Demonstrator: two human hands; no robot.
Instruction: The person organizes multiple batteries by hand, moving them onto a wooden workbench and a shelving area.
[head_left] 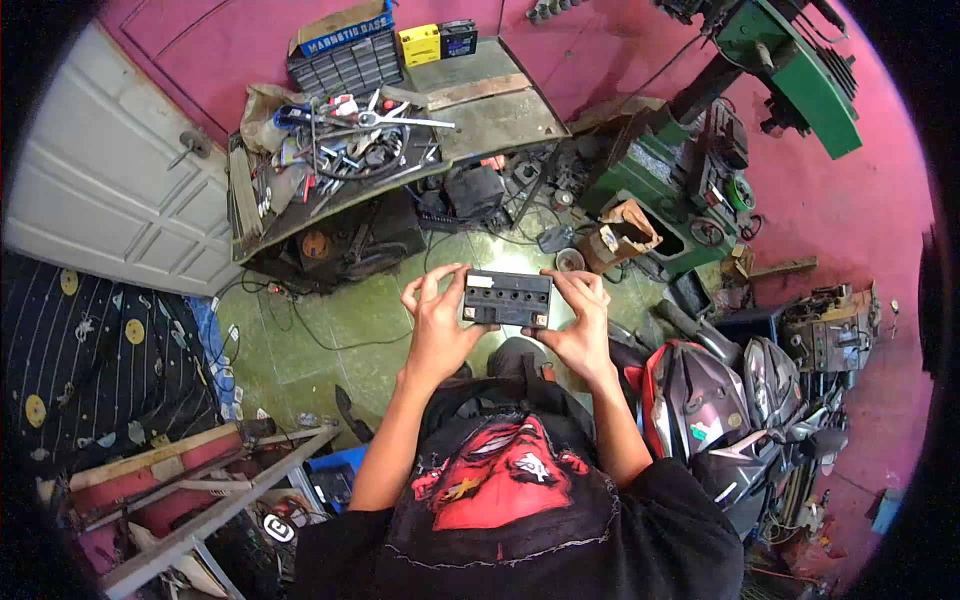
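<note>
Between my two hands I hold a black motorcycle battery (508, 299) in front of my body, above the floor. Its top face, with a row of round caps and a terminal at each near corner, is turned toward me. A small white label sits at its far left corner. My left hand (440, 318) grips the left end, with thumb and fingers at its edges. My right hand (580, 322) grips the right end in the same way. The undersides of the battery and some fingertips are hidden.
A workbench (500, 105) at the back bears a heap of tools (350, 140), a drawer cabinet (345, 70) and a yellow-and-black box (437, 42). A green machine (640, 165) stands back right. Motorcycle fairings (700, 395) lie to the right, a metal frame (220, 500) at lower left.
</note>
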